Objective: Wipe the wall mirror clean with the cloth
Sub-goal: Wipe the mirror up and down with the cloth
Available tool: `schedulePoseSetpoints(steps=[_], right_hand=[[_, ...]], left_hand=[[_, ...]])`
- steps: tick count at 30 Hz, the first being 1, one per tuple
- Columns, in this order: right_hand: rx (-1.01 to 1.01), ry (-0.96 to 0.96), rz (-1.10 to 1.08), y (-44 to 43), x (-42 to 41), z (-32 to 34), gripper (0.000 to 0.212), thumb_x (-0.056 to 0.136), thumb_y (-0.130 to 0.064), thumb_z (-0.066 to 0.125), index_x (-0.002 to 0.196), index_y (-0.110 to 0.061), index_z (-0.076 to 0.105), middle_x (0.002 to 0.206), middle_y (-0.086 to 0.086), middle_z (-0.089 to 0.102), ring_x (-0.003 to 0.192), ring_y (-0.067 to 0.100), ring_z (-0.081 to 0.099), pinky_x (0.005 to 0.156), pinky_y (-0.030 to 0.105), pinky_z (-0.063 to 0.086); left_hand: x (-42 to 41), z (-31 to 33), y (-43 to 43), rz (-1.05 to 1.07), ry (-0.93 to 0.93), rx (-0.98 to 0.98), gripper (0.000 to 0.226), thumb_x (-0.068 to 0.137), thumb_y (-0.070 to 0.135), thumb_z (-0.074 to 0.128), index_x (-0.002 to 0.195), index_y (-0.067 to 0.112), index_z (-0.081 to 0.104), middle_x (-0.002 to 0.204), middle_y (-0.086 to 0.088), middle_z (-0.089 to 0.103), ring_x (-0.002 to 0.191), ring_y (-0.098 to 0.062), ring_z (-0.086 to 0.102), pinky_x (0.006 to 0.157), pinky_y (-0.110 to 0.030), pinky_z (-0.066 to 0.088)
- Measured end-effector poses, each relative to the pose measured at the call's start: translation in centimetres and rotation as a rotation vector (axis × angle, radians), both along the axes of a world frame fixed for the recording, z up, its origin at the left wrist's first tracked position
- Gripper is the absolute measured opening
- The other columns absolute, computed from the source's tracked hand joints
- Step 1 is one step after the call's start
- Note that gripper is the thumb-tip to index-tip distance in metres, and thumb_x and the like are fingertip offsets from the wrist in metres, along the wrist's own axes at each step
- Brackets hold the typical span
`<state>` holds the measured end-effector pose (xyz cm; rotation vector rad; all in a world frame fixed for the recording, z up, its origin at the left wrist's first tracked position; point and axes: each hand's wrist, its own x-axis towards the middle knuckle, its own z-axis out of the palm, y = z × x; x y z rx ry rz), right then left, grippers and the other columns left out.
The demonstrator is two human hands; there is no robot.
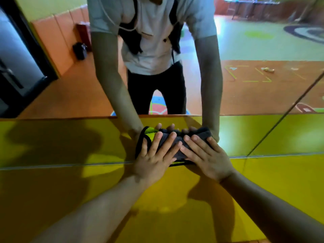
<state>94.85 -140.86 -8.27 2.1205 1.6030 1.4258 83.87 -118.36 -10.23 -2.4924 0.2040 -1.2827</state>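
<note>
Fingers [155, 144] of left hand [154, 162] and right hand [209, 159] lie straight, pressing the cloth [178, 156] onto the mirror [70, 146] at its bottom edge, with open glass on either side.

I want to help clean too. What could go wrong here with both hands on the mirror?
The left hand and right hand press flat on the bunched cloth, low on the mirror. Fingertips near the cloth's edge might slip onto the glass and smudge it. Leaning hard could strain it.
</note>
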Motion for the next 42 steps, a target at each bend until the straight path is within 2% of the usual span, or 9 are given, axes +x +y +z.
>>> schedulePoseSetpoints(steps=[3, 6, 11, 17, 23, 26, 30, 33, 42], right_hand=[[0.018, 0.034, -0.006, -0.9, 0.0, 1.5, 0.069, 0.103, -0.018, 0.040, 0.166, -0.023, 0.013, 0.174, 0.005, 0.005, 0.160, 0.020, 0.007, 0.125, 0.042, 0.012], [0.087, 0.029, -0.022, -0.9, 0.4, 5.3, 0.069, 0.102, -0.019, 0.043, 0.166, -0.022, 0.017, 0.173, 0.005, 0.010, 0.159, 0.021, 0.012, 0.128, 0.044, 0.008], [0.150, 0.049, -0.018, -0.9, 0.7, 13.5, 0.069, 0.101, -0.021, 0.047, 0.165, -0.022, 0.020, 0.173, 0.006, 0.014, 0.159, 0.024, 0.018, 0.129, 0.046, 0.008], [0.227, 0.007, -0.011, -0.4, 1.0, 27.6, 0.056, 0.109, -0.031, 0.035, 0.164, -0.020, 0.026, 0.171, 0.010, 0.022, 0.156, 0.028, 0.026, 0.127, 0.048, 0.014], [0.316, -0.027, -0.032, 0.4, 1.4, 40.0, 0.063, 0.108, -0.047, 0.036, 0.164, -0.021, 0.023, 0.171, 0.011, 0.021, 0.157, 0.029, 0.024, 0.127, 0.050, 0.015], [0.342, -0.073, -0.051, 0.8, 1.7, 45.8, 0.062, 0.109, -0.046, 0.035, 0.164, -0.019, 0.024, 0.170, 0.013, 0.023, 0.156, 0.031, 0.025, 0.127, 0.052, 0.016], [0.369, -0.098, -0.045, 0.9, 2.0, 53.8, 0.058, 0.110, -0.043, 0.036, 0.160, -0.014, 0.034, 0.170, 0.014, 0.023, 0.156, 0.031, 0.024, 0.124, 0.055, 0.023], [0.392, -0.140, -0.029, 0.8, 2.1, 59.4, 0.057, 0.110, -0.041, 0.037, 0.159, -0.013, 0.035, 0.168, 0.014, 0.026, 0.156, 0.031, 0.025, 0.122, 0.057, 0.028], [0.428, -0.221, -0.060, 0.1, 2.9, 72.1, 0.057, 0.112, -0.041, 0.030, 0.163, -0.016, 0.026, 0.171, 0.010, 0.018, 0.159, 0.027, 0.017, 0.124, 0.055, 0.026]], left_hand=[[0.3, 1.6, -1.1, 0.019, -0.003, -0.016, 0.080, 0.105, 0.053, 0.037, 0.165, 0.017, -0.002, 0.172, -0.012, -0.010, 0.157, -0.041, -0.009, 0.125, -0.061, -0.001], [0.5, 5.9, -1.9, 0.006, 0.025, -0.060, 0.069, 0.109, 0.050, 0.024, 0.165, 0.019, -0.003, 0.172, -0.010, -0.014, 0.157, -0.039, -0.012, 0.125, -0.059, -0.007], [0.7, 15.2, -2.6, -0.013, 0.022, -0.093, 0.068, 0.109, 0.052, 0.025, 0.166, 0.022, 0.001, 0.173, -0.008, -0.010, 0.158, -0.037, -0.007, 0.126, -0.057, -0.008], [1.5, 29.6, -2.8, 0.033, -0.050, -0.034, 0.072, 0.108, 0.053, 0.029, 0.166, 0.020, 0.002, 0.173, -0.010, -0.005, 0.158, -0.040, -0.003, 0.125, -0.058, -0.005], [2.4, 42.2, -3.0, 0.062, -0.131, 0.001, 0.072, 0.107, 0.053, 0.033, 0.166, 0.020, 0.008, 0.173, -0.010, 0.005, 0.158, -0.041, 0.006, 0.124, -0.059, 0.001], [2.9, 48.2, -2.9, 0.079, -0.167, 0.001, 0.070, 0.106, 0.053, 0.034, 0.165, 0.021, 0.013, 0.173, -0.009, 0.009, 0.158, -0.040, 0.008, 0.125, -0.057, 0.004], [3.5, 56.0, -3.0, 0.095, -0.232, -0.020, 0.068, 0.107, 0.054, 0.034, 0.164, 0.021, 0.019, 0.172, -0.009, 0.015, 0.157, -0.040, 0.012, 0.124, -0.058, 0.011], [3.7, 61.3, -3.4, 0.106, -0.269, -0.031, 0.066, 0.109, 0.055, 0.027, 0.165, 0.022, 0.018, 0.172, -0.008, 0.012, 0.158, -0.039, 0.010, 0.125, -0.058, 0.011], [5.0, 73.3, -4.6, 0.142, -0.343, -0.050, 0.063, 0.110, 0.051, 0.014, 0.165, 0.023, 0.012, 0.173, -0.009, 0.004, 0.159, -0.038, 0.000, 0.126, -0.058, 0.005]])
